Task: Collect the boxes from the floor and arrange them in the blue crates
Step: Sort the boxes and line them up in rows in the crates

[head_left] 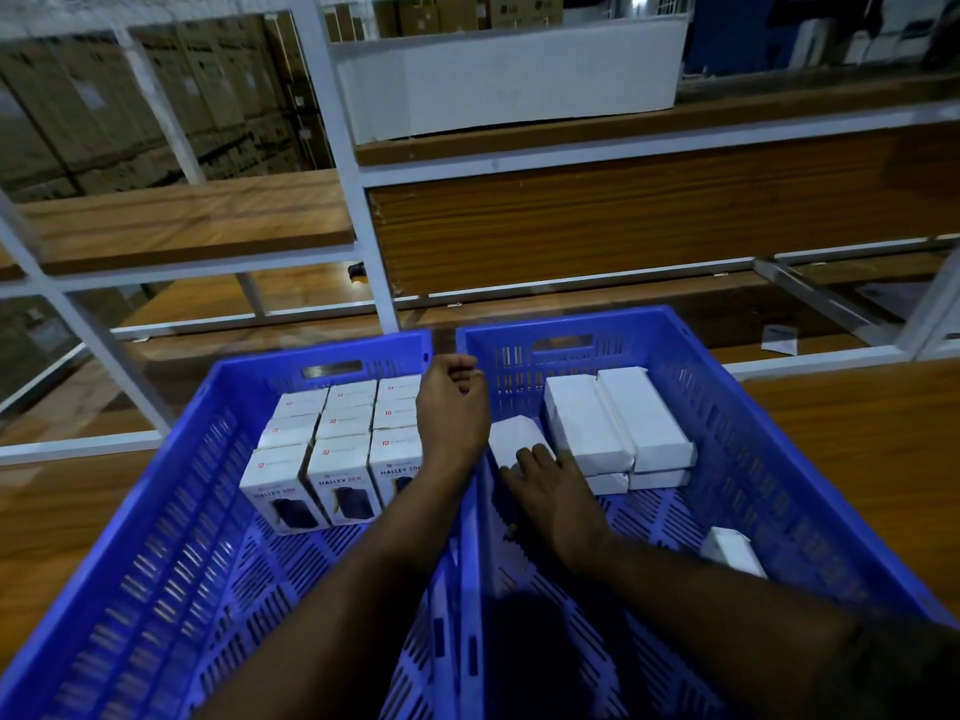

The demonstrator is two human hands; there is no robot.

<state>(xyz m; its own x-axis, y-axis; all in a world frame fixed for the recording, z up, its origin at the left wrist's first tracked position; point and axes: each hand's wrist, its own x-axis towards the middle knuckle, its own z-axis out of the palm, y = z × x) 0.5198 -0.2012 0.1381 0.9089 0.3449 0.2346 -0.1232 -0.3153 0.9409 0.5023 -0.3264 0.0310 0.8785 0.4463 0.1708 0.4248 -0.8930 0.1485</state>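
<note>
Two blue crates stand side by side. The left crate (156,511) holds several upright white boxes (340,459) in rows at its far end. In the right crate (769,459), flat white boxes (618,423) are stacked at the far end and one white box (732,550) lies alone near the right wall. My left hand (452,407) hovers over the wall between the crates, fingers curled, holding nothing that I can see. My right hand (550,485) rests on a tilted white box (514,436) in the right crate, beside the stack.
The crates sit on a wooden shelf (852,433) of a white metal rack (363,226). More wooden shelves lie beyond and to the left. A small card (779,339) lies on a lower shelf at right. Cardboard cartons (130,111) are stacked behind.
</note>
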